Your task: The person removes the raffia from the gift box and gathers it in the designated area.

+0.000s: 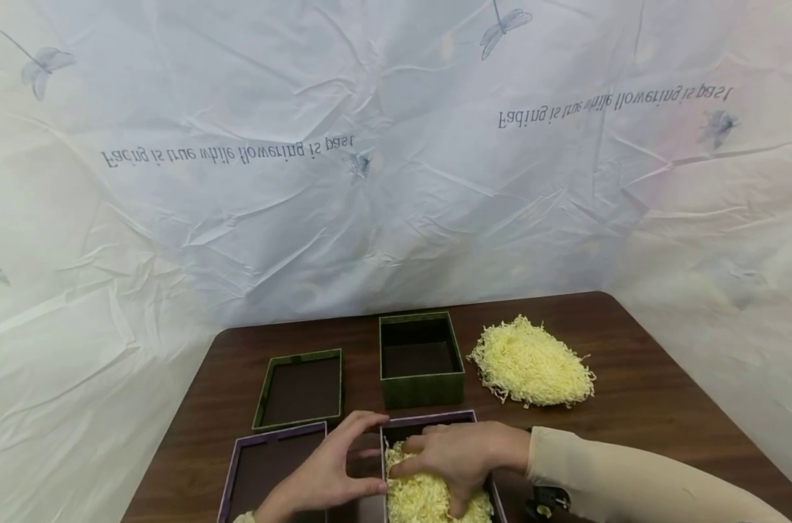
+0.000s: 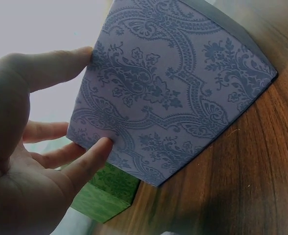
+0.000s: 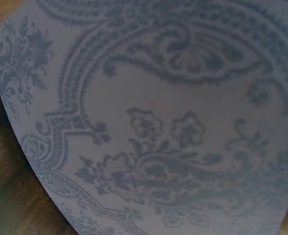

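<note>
A purple patterned box [image 1: 428, 419] stands at the table's near edge, partly filled with yellow shredded paper [image 1: 418, 503]. My right hand [image 1: 457, 456] lies palm down inside it, fingers pressing on the shreds. My left hand [image 1: 359, 443] holds the box's left wall between thumb and fingers at the far corner. The left wrist view shows that hand [image 2: 87, 103] spanning the box's patterned side [image 2: 183, 83], thumb on one edge and fingers on the other. The right wrist view is filled by the box's patterned wall [image 3: 173, 122]; no hand shows there.
A purple lid [image 1: 271, 465] lies open side up left of the box. Behind stand a green box [image 1: 422, 388] and its green lid [image 1: 300, 388]. A loose pile of shredded paper [image 1: 533, 363] sits at the right. The brown table [image 1: 663, 392] is backed by a crumpled white sheet [image 1: 369, 181].
</note>
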Action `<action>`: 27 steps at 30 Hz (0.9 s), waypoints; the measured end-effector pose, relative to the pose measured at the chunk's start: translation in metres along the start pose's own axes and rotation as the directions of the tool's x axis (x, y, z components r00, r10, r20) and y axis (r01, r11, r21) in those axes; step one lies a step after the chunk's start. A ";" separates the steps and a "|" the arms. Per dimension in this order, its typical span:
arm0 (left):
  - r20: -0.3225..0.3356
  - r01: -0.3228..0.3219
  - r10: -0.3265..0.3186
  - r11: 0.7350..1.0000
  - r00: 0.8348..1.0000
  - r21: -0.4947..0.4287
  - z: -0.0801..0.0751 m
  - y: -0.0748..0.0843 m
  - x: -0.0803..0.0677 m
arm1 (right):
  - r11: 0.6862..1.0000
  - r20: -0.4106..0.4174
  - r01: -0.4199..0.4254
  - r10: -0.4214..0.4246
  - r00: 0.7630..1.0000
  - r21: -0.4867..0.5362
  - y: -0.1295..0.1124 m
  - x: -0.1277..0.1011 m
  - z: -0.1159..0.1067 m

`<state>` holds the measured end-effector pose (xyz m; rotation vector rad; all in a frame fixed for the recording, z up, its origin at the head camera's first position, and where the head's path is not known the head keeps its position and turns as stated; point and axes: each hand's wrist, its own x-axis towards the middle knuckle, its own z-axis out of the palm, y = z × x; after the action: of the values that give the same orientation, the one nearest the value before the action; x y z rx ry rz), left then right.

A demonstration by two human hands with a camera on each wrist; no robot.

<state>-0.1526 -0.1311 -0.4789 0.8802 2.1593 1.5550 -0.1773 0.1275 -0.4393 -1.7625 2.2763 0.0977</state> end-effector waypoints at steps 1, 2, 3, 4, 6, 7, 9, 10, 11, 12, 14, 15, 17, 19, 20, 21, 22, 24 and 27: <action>0.000 -0.001 0.001 1.000 1.000 -0.002 0.000 0.000 0.000 | 1.000 0.002 0.001 -0.001 1.000 0.004 0.001 0.000 0.001; 0.000 -0.003 0.003 1.000 1.000 -0.005 0.000 0.000 0.000 | 1.000 0.007 -0.002 0.002 1.000 0.009 0.001 0.001 0.001; 0.000 -0.003 0.003 1.000 1.000 -0.008 0.000 0.000 0.000 | 1.000 0.011 -0.006 0.006 1.000 0.016 0.001 0.001 0.001; 0.000 -0.003 0.003 1.000 1.000 -0.010 0.000 0.000 0.000 | 1.000 0.017 -0.007 0.007 1.000 0.021 0.002 0.001 0.001; 0.000 -0.005 0.005 1.000 1.000 -0.013 0.001 0.000 0.000 | 0.999 0.027 -0.017 0.017 1.000 0.030 0.001 0.002 0.001; 0.000 -0.006 0.006 1.000 1.000 -0.014 0.001 0.000 0.000 | 0.999 0.028 -0.020 0.019 0.999 0.032 0.001 0.002 0.002; 0.000 -0.005 0.005 1.000 1.000 -0.013 0.001 0.001 0.000 | 0.999 0.026 -0.021 0.020 0.999 0.027 0.001 0.003 0.002; 0.000 -0.005 0.005 1.000 1.000 -0.014 0.001 0.001 0.000 | 1.000 0.022 -0.020 0.019 1.000 0.020 0.001 0.004 0.003; 0.000 -0.004 0.004 1.000 1.000 -0.015 0.001 0.001 0.000 | 1.000 0.018 -0.018 0.018 1.000 0.014 0.001 0.005 0.003; 0.001 -0.002 0.002 1.000 1.000 -0.016 0.000 0.002 0.000 | 1.000 0.012 -0.015 0.015 1.000 0.007 0.001 0.005 0.004; 0.001 0.002 -0.002 1.000 1.000 -0.019 0.000 0.002 0.000 | 1.000 0.007 -0.012 0.012 1.000 -0.004 0.001 0.007 0.005; 0.002 0.003 -0.003 1.000 1.000 -0.022 0.000 0.002 0.000 | 1.000 0.004 -0.007 0.007 1.000 -0.012 0.002 0.007 0.006; 0.002 0.005 -0.005 1.000 1.000 -0.024 0.000 0.001 0.000 | 1.000 -0.003 0.003 -0.003 1.000 -0.024 0.002 0.009 0.006; 0.002 0.005 -0.005 1.000 1.000 -0.027 -0.001 0.001 0.000 | 0.999 -0.007 0.018 -0.018 1.000 -0.029 0.003 0.010 0.006; 0.002 0.005 -0.005 1.000 1.000 -0.028 -0.001 0.001 0.000 | 0.999 -0.010 0.024 -0.024 1.000 -0.032 0.003 0.011 0.006; 0.003 0.005 -0.005 1.000 1.000 -0.030 -0.002 0.000 0.001 | 0.999 -0.011 0.030 -0.030 0.999 -0.034 0.003 0.012 0.006; 0.003 0.005 -0.005 0.999 1.000 -0.032 -0.002 0.000 0.001 | 0.999 -0.011 0.034 -0.034 0.999 -0.032 0.004 0.012 0.006; 0.006 0.004 -0.004 0.999 1.000 -0.035 -0.002 0.000 0.001 | 0.999 -0.009 0.038 -0.039 0.999 -0.024 0.004 0.013 0.006; 0.013 0.004 -0.004 0.999 1.000 -0.040 -0.003 0.000 0.002 | 0.999 -0.010 0.042 -0.042 0.999 -0.015 0.006 0.014 0.006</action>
<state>-0.1557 -0.1322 -0.4776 0.8704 2.1120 1.5807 -0.1853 0.1167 -0.4492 -1.8210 2.2504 0.0976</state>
